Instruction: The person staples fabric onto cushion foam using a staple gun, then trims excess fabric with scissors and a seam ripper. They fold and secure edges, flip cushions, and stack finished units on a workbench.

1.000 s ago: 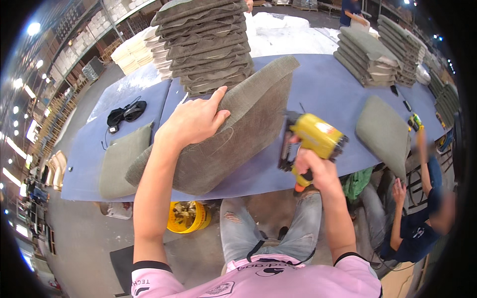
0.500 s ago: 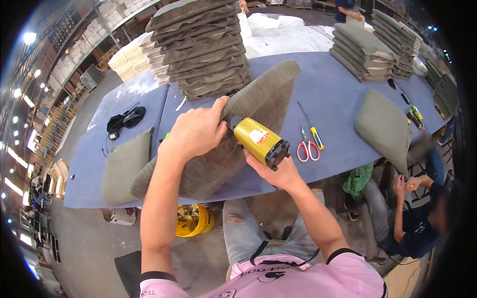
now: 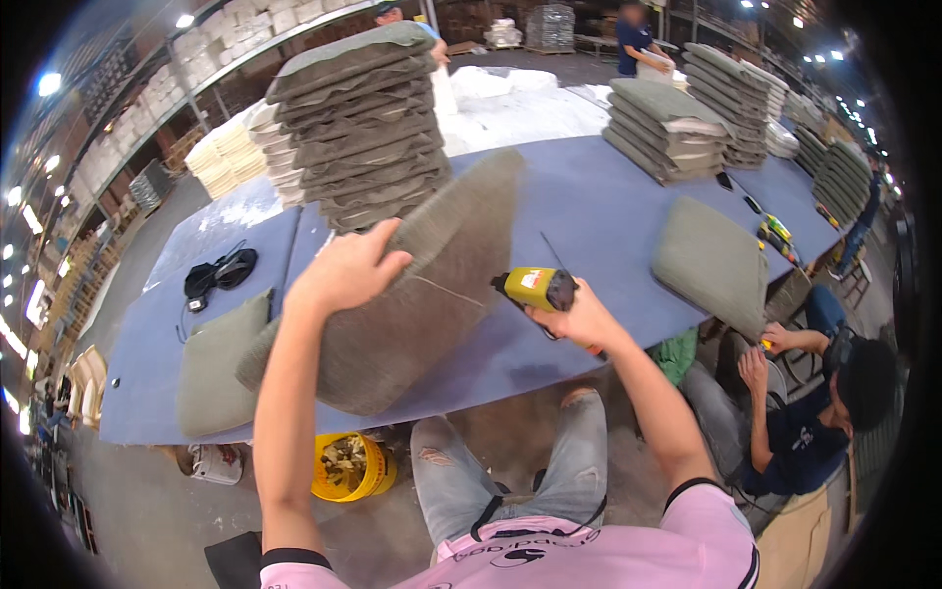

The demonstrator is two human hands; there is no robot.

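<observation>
A long blue table (image 3: 608, 211) is seen under everything, and a grey-green cushion cover (image 3: 412, 294) is laid slanting across its near edge. The cover is pressed flat by the left hand (image 3: 343, 270), whose fingers are spread open on the fabric and closed around nothing. Just to the right of this hand, at the cover's right edge, a yellow power tool (image 3: 535, 288) is gripped firmly by the right hand (image 3: 579, 319), with its nose turned toward the fabric.

Behind the left hand a tall stack of cushions (image 3: 358, 123) is piled; to its left a flat cushion (image 3: 216, 368) is lying, and below it a yellow bucket (image 3: 351, 466) is standing on the floor.

It is judged that the cover's edge is being fastened. For the next move, the fabric must be kept tight and the tool nose placed exactly on the seam, well clear of the holding fingers.
</observation>
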